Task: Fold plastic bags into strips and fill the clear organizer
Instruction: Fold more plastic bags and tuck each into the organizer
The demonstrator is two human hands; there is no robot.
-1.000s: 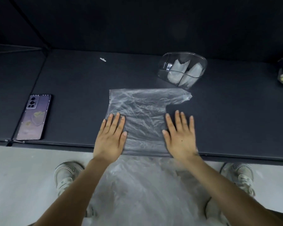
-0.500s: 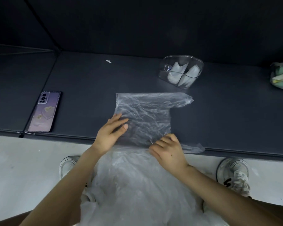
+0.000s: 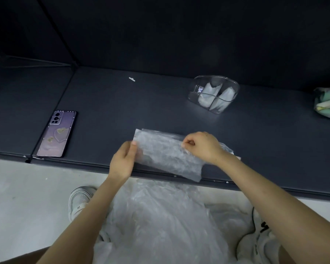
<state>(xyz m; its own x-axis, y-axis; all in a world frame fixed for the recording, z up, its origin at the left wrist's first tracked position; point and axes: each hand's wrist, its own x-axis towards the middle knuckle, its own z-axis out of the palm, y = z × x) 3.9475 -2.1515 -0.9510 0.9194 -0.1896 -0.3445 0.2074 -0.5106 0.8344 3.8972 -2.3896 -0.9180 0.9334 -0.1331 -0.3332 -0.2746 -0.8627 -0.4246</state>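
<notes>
Both hands, left hand (image 3: 122,161) and right hand (image 3: 202,147), pinch the plastic bag (image 3: 166,157); fold toward twelve o'clock, edges aligned.

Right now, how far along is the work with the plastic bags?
Done: the clear organizer already holds folded bags in at least two compartments. In hand: the left hand and right hand each pinch one plastic bag at the dark table edge, partly folded, not yet a strip. Left: finishing this one, then the heap of loose bags on the lap.
</notes>
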